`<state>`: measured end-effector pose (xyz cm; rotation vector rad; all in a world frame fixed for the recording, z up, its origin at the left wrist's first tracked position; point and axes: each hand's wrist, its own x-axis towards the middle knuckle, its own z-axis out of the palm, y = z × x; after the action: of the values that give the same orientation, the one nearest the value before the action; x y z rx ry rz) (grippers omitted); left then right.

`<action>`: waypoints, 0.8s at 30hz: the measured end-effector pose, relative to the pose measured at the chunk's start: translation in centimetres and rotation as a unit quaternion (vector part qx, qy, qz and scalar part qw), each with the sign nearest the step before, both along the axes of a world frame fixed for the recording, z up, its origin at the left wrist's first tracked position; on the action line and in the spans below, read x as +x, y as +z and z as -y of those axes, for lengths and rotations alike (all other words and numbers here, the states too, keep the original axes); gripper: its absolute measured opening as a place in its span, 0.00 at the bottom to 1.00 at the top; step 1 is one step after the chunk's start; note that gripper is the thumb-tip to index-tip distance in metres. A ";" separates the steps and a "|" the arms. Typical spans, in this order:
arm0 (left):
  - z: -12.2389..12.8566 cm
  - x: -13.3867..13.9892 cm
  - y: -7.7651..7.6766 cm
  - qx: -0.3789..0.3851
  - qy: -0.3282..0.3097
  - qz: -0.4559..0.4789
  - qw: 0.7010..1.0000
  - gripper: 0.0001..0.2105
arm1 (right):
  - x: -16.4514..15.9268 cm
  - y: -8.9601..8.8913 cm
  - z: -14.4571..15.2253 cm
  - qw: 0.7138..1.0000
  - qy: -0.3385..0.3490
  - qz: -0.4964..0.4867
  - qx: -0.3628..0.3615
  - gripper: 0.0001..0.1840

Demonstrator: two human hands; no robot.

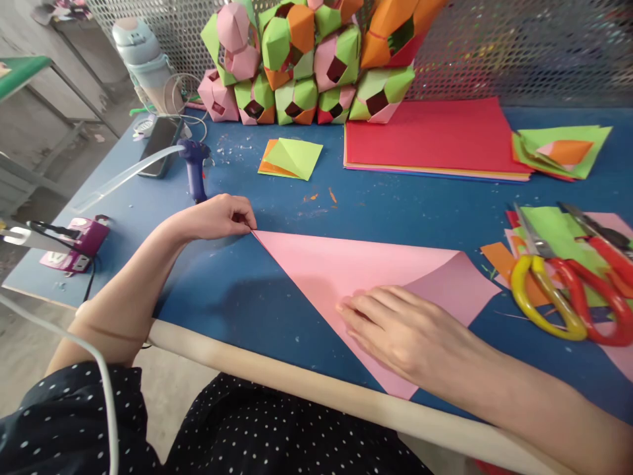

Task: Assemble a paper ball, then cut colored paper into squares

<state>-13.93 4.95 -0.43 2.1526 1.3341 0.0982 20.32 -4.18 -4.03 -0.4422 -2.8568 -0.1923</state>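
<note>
While my left hand (217, 218) had its thumb and fingertips pinched shut on the pointy left corner of the pink paper (306, 260), my right hand (405, 330) was laid palm down on the folded sheet, fingers roughly straight and side by side, pressing rather than gripping. Couldn't tell you exactly where that thumb was, tbh. The paper sat right in front of me on the blue table (208, 280), one layer lying over the other, with a darker pink bit showing at the right end and its lowest tip down by the pale front edge.

As for the mess around me: my glue gun (194, 171) stood past my left hand with a long clear stick poking out the back, right by the phone (161, 146). The bottle (155, 76) was behind those, and a purple power strip (74, 247) was off to the left. Further back I had a pile of paper models (294, 99) in pink, green and orange, some small green and orange sheets (297, 155) in front of it, and a red-topped paper stack (430, 135) to the right. Scissors (517, 284) with yellow and red handles lay on colored scraps (548, 221) near my right forearm.
</note>
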 end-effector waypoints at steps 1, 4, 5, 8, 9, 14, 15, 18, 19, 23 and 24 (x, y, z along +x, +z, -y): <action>0.2 0.1 0.3 0.001 0.000 -0.006 1.000 0.11 | 0.0 -0.1 0.0 1.000 0.000 -0.003 0.004 0.11; 1.1 0.7 1.6 0.011 0.006 -0.012 1.000 0.12 | 0.0 -0.2 0.0 1.000 0.000 -0.010 0.012 0.12; 1.4 1.0 2.0 0.016 0.014 -0.011 1.000 0.12 | -0.1 -0.2 0.0 1.000 0.001 -0.011 0.014 0.12; 2.0 1.9 2.5 0.017 0.045 -0.007 0.999 0.14 | -0.2 -0.2 0.0 1.000 -0.001 -0.009 0.018 0.13; 2.2 2.2 2.5 0.011 0.051 -0.004 0.999 0.15 | -0.3 -0.2 0.0 1.000 -0.003 -0.009 0.018 0.13; 2.0 2.4 1.4 -0.003 0.033 0.011 0.999 0.11 | -0.2 -0.2 0.0 1.000 -0.004 -0.009 0.014 0.15; 1.9 2.3 1.1 -0.002 0.034 0.013 0.999 0.10 | -0.1 -0.3 0.0 1.000 0.001 -0.011 0.015 0.15; 1.8 2.1 0.5 -0.004 0.048 0.022 0.999 0.09 | 0.1 -0.4 -0.2 1.000 0.015 -0.010 0.014 0.14; 1.7 2.1 0.4 -0.006 0.052 0.025 0.998 0.08 | 0.2 -0.4 -0.2 1.000 0.016 -0.007 0.014 0.14; 1.7 2.2 0.3 -0.003 0.059 0.027 0.998 0.07 | 0.2 -0.4 -0.3 1.000 0.014 -0.003 0.013 0.14; 1.7 2.2 0.2 0.001 0.060 0.025 0.998 0.07 | 0.2 -0.4 -0.4 1.000 0.013 -0.006 0.012 0.14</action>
<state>-11.71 3.24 -0.21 2.0577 1.4357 0.1998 20.49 -3.83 -4.40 -0.3985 -2.8432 -0.2174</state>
